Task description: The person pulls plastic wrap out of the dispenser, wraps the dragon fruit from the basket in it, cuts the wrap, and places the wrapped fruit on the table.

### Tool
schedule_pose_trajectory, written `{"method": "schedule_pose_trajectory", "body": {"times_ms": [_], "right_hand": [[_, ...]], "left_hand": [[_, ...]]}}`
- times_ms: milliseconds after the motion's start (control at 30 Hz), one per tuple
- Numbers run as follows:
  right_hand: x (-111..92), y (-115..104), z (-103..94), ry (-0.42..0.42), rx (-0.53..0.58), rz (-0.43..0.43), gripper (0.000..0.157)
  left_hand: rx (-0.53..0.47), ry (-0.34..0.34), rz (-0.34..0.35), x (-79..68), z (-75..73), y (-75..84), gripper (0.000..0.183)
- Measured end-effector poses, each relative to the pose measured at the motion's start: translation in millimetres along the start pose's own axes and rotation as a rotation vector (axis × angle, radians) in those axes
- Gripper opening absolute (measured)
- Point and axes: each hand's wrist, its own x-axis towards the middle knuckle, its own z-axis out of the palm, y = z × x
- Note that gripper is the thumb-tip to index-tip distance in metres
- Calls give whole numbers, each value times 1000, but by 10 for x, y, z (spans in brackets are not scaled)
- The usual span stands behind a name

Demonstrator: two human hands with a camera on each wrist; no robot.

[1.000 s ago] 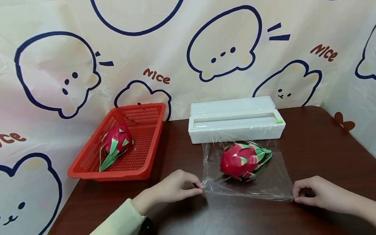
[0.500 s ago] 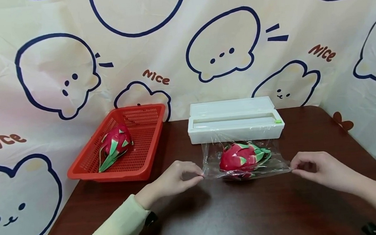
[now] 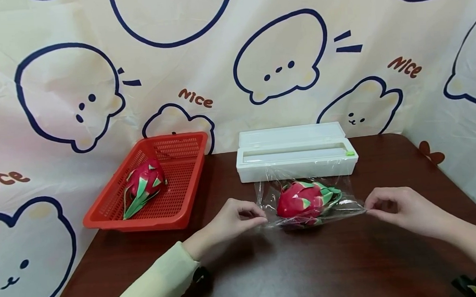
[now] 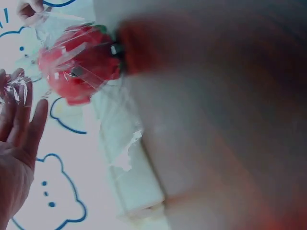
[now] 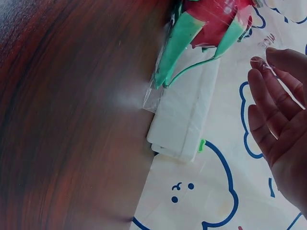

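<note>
A red dragon fruit (image 3: 300, 201) with green scales lies on a sheet of clear cling film (image 3: 350, 207) that runs out from a white dispenser box (image 3: 298, 171). My left hand (image 3: 234, 219) pinches the film's near left corner between thumb and fingers. At the near right corner, my right hand (image 3: 409, 208) pinches the film too. Between both hands the near edge is stretched, raised in front of the fruit and overlapping its lower part. The left wrist view shows film wrinkled over the dragon fruit (image 4: 79, 62). In the right wrist view its green tips (image 5: 180, 40) point towards the box.
A red plastic basket (image 3: 191, 187) stands to the left, holding a second dragon fruit (image 3: 145, 181). The dispenser box's lid (image 3: 290, 135) is raised, with a small green slider (image 3: 350, 153) at its right end. A cartoon-printed cloth (image 3: 200, 69) hangs behind the brown table (image 3: 310, 266).
Both hands have lifted the film's near edge off the table and brought it up and back against the fruit. The left hand has also shifted a little to the right.
</note>
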Motion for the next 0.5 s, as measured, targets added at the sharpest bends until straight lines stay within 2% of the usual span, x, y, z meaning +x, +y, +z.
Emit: {"method": "schedule_pose_trajectory", "body": {"times_ms": [133,200,233,300,400,500], "right_hand": [[-12,21,-3,6,-15,-18,48],[-20,39,-8,3,-18,-12,48],[-24,49,-11,-2,-17,-8,47],[-30,69,-16,-10,-17,9,46],[-38,92,-27,-14,-28,33,43],[-36,104,-47,-3,-37,44,41]], "left_hand": [[38,26,241,16,-73,105,17],[32,48,324,25,-102,168,21],[18,58,345,31,-116,214,22],[-20,78,357,38,-136,288,22],[-80,103,322,40,-154,360,19],[-101,117,271,47,-155,316,16]]}}
